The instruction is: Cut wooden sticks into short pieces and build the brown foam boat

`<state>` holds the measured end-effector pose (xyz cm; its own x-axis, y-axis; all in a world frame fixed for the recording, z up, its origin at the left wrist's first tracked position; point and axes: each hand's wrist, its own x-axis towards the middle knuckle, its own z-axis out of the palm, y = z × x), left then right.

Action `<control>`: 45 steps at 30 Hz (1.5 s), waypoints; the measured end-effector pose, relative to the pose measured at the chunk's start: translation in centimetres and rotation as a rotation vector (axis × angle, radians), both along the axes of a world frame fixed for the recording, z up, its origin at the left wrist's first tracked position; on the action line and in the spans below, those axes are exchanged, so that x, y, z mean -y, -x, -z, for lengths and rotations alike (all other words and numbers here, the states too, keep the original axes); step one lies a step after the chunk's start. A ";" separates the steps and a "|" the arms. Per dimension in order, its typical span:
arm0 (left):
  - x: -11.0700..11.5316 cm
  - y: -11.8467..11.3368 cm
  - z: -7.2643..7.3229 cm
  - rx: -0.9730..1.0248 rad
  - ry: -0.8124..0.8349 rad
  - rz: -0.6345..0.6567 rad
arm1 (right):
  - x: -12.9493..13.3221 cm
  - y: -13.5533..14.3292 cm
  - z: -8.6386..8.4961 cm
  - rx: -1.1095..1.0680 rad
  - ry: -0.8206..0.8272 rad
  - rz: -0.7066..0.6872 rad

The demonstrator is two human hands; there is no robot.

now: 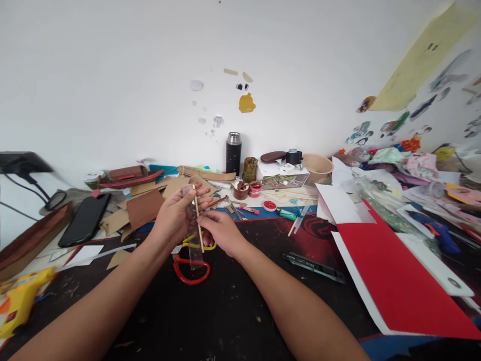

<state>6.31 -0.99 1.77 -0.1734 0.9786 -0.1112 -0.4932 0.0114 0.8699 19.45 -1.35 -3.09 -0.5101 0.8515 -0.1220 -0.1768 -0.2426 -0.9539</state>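
A thin wooden stick [200, 230] lies along a clear plastic ruler [195, 259], both slanting over the dark table mat. My left hand [176, 208] is closed on the upper part of the two, its thumb pressing near the stick's top end. Lower down, my right hand [221, 229] pinches the stick and ruler from the right, with some fingers hidden behind. Beneath the ruler's lower end is a red scissor handle [191, 282] on the mat. A yellow handle [211, 246] shows behind my fingers, partly covered.
To the right are a utility knife [313, 267] and a red sheet [398, 271] over white board. A black phone [84, 219], brown cardboard pieces [145, 209] and a yellow glue gun [26, 301] are on the left. A black flask [233, 154] stands by the wall.
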 end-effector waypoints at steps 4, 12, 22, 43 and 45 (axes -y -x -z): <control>0.2 -0.4 -0.6 0.012 0.028 -0.006 | -0.1 -0.1 0.2 0.012 -0.007 -0.001; 0.3 -0.5 -0.7 0.021 0.068 -0.021 | -0.3 -0.2 0.3 0.011 -0.023 0.008; 0.2 -0.7 0.0 0.082 0.046 -0.047 | -0.4 -0.2 0.5 0.032 -0.027 0.023; -0.2 -0.6 0.9 0.076 0.024 -0.056 | -0.4 -0.3 0.7 0.021 0.011 0.030; -0.2 -0.6 0.9 0.079 0.023 -0.062 | -0.4 -0.4 0.6 0.022 0.019 0.032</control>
<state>6.94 -0.81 0.91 -0.2237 0.9631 -0.1494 -0.5605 -0.0017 0.8281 19.81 -0.94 -3.71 -0.4797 0.8647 -0.1490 -0.1638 -0.2550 -0.9530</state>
